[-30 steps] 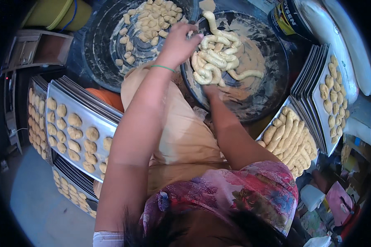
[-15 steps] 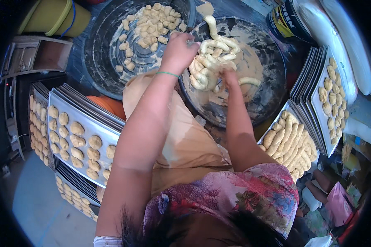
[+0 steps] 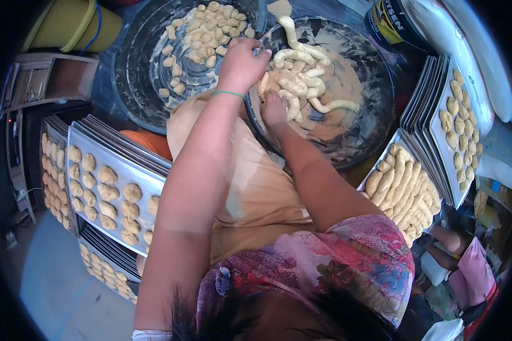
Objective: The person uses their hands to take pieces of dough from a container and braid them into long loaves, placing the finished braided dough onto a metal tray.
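A heap of pale dough ropes [image 3: 294, 85] lies tangled in the floured black basin [image 3: 384, 122] on the right. My right hand [image 3: 275, 109] is at the near left edge of that heap, its fingers closed around the end of a rope. Over the meeting rims of the two basins is my left hand [image 3: 243, 65], with a green band at its wrist. Its fingers are curled and partly hidden; what they grip cannot be made out. Many small cut dough pieces [image 3: 207, 34] are scattered in the left basin [image 3: 136, 91].
Stacked metal trays with dough balls [image 3: 111, 191] stand at the left. On the right are a tray of thick dough rolls [image 3: 404, 187] and more upright stacked trays [image 3: 446, 133]. Buckets [image 3: 79, 25] and white sacks [image 3: 455, 57] sit at the back. Another person's pink garment [image 3: 473, 267] shows at lower right.
My right hand has moved left from the middle of the heap to its left edge. Some ropes have shifted with it. My left hand has moved slightly left and up.
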A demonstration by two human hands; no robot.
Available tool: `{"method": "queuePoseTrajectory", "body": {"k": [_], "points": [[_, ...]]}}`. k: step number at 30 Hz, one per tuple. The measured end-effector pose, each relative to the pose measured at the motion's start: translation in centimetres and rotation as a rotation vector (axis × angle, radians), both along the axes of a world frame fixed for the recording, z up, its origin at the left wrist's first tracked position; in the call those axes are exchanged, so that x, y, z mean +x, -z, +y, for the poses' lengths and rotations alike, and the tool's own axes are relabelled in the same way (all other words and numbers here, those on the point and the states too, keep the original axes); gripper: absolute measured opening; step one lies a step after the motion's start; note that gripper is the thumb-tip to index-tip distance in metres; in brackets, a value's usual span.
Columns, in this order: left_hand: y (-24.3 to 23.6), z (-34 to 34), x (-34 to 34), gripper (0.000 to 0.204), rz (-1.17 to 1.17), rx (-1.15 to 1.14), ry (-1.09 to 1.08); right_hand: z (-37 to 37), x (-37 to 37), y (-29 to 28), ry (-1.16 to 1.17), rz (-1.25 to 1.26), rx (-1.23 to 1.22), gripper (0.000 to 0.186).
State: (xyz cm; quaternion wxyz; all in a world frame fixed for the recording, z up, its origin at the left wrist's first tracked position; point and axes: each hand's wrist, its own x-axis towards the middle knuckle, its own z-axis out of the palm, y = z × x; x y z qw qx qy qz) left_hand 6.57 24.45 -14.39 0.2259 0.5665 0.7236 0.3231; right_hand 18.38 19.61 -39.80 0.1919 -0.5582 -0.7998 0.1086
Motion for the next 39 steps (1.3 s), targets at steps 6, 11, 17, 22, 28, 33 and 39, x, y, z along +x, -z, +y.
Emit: {"method": "queuePoseTrajectory", "body": {"k": [6, 11, 17, 22, 28, 33, 39], "points": [[0.6, -0.2, 0.1, 0.038, 0.068, 0.033, 0.024, 1.8, 5.2, 0.1, -0.106, 0.253, -0.505, 0.042], [0.7, 0.2, 0.9, 0.039, 0.035, -0.029, 0.036, -0.9, 4.8, -0.8, 0.041, 0.012, -0.587, 0.053], [1.0, 0.2, 1.5, 0.038, 0.043, -0.092, 0.073, -0.1, 6.3, -4.5, 0.152, 0.724, -0.838, 0.043], [1.8, -0.3, 2.3, 0.049, 0.028, -0.053, 0.326, 5.1, 8.2, -15.1, -0.229, 1.462, -1.053, 0.045], [-0.4, 0.2, 2.8, 0.041, -0.078, -0.131, 0.379, 8.6, 9.4, -20.2, -0.366, 1.187, -0.635, 0.036], [-1.6, -0.1, 2.1, 0.032, -0.126, -0.133, 0.144, 9.1, 12.1, -7.5, 0.624, 0.935, -0.548, 0.040], [-0.5, 0.4, 1.2, 0.032, -0.229, -0.092, -0.057, -1.2, 6.2, 5.3, 0.544, 0.102, -0.303, 0.038]]}}
